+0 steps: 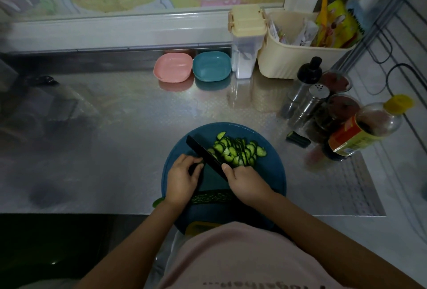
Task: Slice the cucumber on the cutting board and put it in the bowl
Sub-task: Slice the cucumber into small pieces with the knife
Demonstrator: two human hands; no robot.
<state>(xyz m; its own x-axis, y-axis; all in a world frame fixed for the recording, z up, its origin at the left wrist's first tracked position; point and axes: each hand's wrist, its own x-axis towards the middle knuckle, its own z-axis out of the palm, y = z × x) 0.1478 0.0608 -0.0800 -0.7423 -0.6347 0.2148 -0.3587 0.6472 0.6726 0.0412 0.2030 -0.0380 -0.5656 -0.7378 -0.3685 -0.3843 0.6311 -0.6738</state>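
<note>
Cucumber part-sliced on board, knife in right hand, left hand pinning the uncut end.

Slices (238, 151) lay heaped on the far right part of the board (272, 173), a round blue one at the counter's (115, 141) near edge. Knife (204, 156) ran diagonally across the board, blade just left of the slices, handle gripped tight in the right hand (245, 182). Left hand (182, 176) was closed narrow on a short dark cucumber stub (199, 164) beside the blade. A long cucumber piece (211, 197) lay on the board's near side, between the wrists. Beyond the board, well apart, sat a pink bowl (172, 68) and a blue bowl (211, 68) side by side. Right of the board stood bottles (360, 131) and shakers (309, 101); a small dark cucumber end (297, 140) lay near them.
</note>
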